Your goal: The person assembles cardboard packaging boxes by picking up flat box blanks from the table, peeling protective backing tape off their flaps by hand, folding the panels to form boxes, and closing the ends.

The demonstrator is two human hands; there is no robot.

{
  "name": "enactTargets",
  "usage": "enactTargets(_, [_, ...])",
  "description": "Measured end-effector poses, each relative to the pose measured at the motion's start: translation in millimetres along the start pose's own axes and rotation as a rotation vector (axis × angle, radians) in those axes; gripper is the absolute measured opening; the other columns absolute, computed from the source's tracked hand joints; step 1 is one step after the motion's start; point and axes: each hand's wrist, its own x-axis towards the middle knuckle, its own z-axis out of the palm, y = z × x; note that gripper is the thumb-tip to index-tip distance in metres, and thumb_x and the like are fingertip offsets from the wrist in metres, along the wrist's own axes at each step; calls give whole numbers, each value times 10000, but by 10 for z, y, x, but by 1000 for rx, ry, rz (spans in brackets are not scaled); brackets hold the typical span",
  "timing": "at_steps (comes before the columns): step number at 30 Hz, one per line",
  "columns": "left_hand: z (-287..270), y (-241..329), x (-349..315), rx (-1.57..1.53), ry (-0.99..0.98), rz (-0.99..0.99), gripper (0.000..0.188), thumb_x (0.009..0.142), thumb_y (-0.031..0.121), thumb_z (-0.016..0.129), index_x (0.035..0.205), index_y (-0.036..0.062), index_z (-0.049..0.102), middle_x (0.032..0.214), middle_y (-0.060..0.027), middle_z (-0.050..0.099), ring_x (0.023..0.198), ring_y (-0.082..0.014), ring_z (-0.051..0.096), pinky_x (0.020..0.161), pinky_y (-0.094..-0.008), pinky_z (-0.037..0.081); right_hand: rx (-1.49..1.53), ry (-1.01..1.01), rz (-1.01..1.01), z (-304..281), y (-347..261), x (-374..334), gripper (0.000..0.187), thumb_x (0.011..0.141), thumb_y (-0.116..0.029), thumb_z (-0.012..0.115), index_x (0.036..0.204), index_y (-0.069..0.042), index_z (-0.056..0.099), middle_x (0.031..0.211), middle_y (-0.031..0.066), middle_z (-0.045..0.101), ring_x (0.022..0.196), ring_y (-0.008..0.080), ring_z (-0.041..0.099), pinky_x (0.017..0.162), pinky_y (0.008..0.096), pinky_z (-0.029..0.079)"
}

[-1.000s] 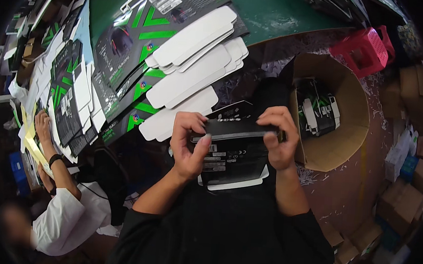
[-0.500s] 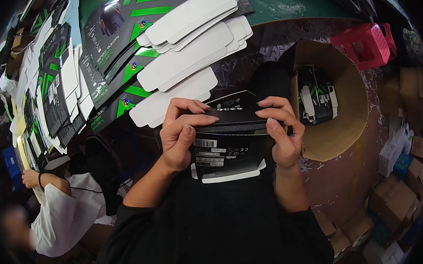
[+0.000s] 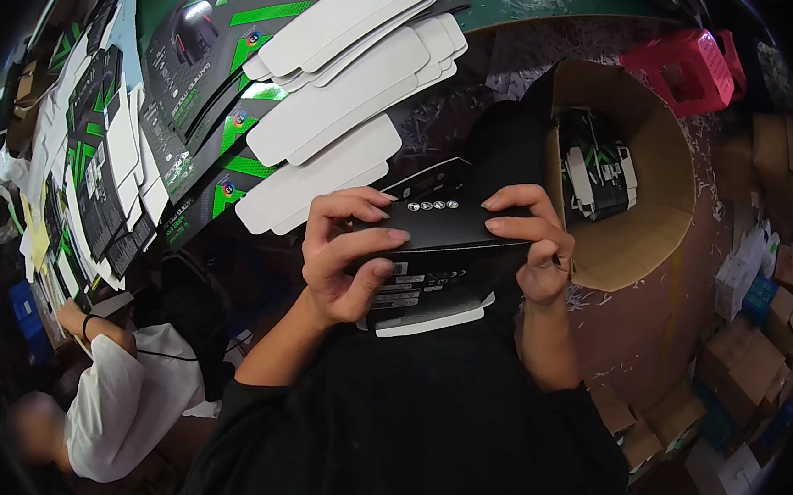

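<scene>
In front of my chest is a black printed packaging box (image 3: 448,228), partly folded, with a crease running across it. A white-edged flap (image 3: 437,319) hangs at its lower end. My left hand (image 3: 345,253) grips the left side, fingers on top and thumb against the near face. On the right side, my right hand (image 3: 536,243) has its fingers over the top panel and its thumb bent at the edge. Flat carton blanks (image 3: 326,137), black and green with white flaps, lie overlapped beyond my left hand.
A large open brown carton (image 3: 663,188) at the right holds several black-and-green carton pieces (image 3: 601,179). Behind it stands a pink plastic stool-like object (image 3: 689,73). Brown boxes (image 3: 738,354) pile up at far right. A co-worker's white sleeve (image 3: 133,404) is at lower left, beside more blanks (image 3: 99,158).
The box's top panel has tipped toward me along the crease, showing more of it and less of the near face. My right thumb has bent inward and my left thumb has moved right.
</scene>
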Motion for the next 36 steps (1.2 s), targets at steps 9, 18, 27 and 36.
enactTargets(9, [-40, -31, -12, -56, -22, -84, 238, 916, 203, 665, 1019, 2, 738, 1115, -169, 507, 1096, -350, 564, 981, -484, 471, -216, -55, -53, 23, 57, -28, 445, 1005, -421, 577, 1010, -7, 741, 1079, 182, 657, 1004, 278, 637, 844, 357, 505])
enactTargets(18, [30, 7, -171, 2, -10, -271, 1004, 791, 279, 851, 1523, -1, 222, 1419, -199, 397, 1349, -342, 431, 1147, -460, 333, -352, 222, -180, 116, 49, 12, 156, 913, -158, 713, 896, -3, 723, 896, 142, 730, 810, 243, 674, 713, 336, 490])
enactTargets(27, [-499, 273, 1093, 173, -19, -241, 1018, 767, 286, 886, 1505, -12, 250, 1414, -202, 487, 1256, -291, 560, 1048, -427, 465, 351, 768, -143, -275, -366, -8, 392, 1035, -354, 527, 1126, 27, 556, 976, 99, 562, 531, 53, 342, 451, 200, 267])
enactTargets(36, [-1535, -719, 3440, 375, 363, -568, 1094, 823, 639, 677, 1556, -46, 240, 1556, -320, 312, 1409, -436, 382, 1073, -556, 394, 156, 639, 149, -381, -430, 20, 261, 1057, -236, 514, 1065, 15, 585, 870, 65, 557, 549, 32, 346, 461, 188, 258])
